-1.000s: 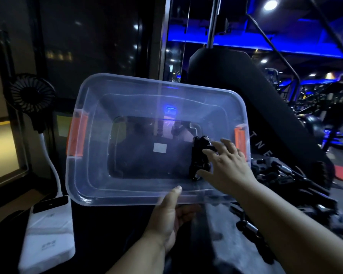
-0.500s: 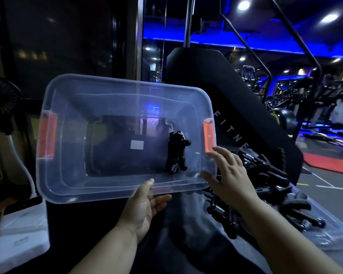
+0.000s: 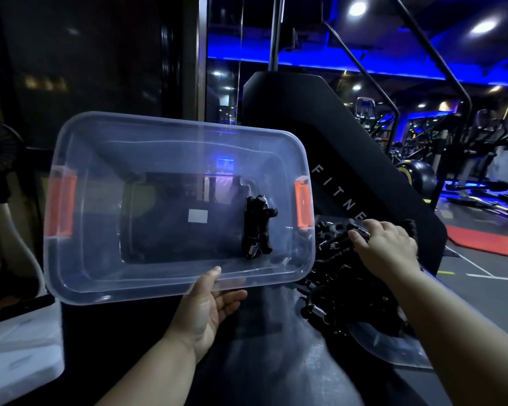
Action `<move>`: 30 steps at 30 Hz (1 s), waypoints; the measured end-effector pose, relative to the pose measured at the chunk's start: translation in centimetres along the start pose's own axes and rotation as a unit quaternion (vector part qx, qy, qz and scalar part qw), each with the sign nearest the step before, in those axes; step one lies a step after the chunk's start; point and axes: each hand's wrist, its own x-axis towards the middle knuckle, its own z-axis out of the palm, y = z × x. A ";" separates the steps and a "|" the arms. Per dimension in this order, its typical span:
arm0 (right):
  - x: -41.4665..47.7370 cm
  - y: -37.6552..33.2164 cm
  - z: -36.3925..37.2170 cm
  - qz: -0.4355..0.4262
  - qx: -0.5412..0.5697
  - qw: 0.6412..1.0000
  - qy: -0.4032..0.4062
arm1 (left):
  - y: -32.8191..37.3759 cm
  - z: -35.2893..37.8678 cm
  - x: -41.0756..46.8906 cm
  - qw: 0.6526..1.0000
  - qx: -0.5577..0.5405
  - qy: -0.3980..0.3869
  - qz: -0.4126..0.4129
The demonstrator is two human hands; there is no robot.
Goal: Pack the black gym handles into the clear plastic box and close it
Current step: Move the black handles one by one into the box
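A clear plastic box [image 3: 106, 276] with orange side latches is held up and tilted toward me. My left hand [image 3: 208, 306] grips its near rim, thumb over the edge and fingers under it. One black gym handle [image 3: 257, 227] with a metal spring lies inside, at the right end. To the right of the box, a pile of black gym handles [image 3: 343, 288] rests on a clear lid [image 3: 393, 351]. My right hand [image 3: 384, 244] reaches onto the top of that pile, fingers curled round a handle there.
A black gym machine [image 3: 335, 136] marked FITNE stands behind the box. A small fan [image 3: 0, 162] and a white block [image 3: 21, 341] sit at the left. Gym floor with a red mat [image 3: 487, 241] lies at the right.
My right hand left the handle inside the box, drew back out over the right rim, and moved onto the pile beside it. The box stayed held up by my left hand.
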 end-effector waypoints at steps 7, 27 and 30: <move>1.3 -0.4 0.5 0.065 -0.061 0.994 -0.069 | 0.0 0.1 0.0 1.000 -0.003 0.000 -0.002; 0.9 -1.1 0.1 -0.048 -0.007 0.997 0.066 | 0.1 -0.4 -0.1 1.000 -0.003 -0.001 -0.005; 0.8 -2.1 -0.2 -0.073 0.025 0.991 0.113 | 0.1 -0.3 -0.1 1.000 -0.003 0.000 -0.005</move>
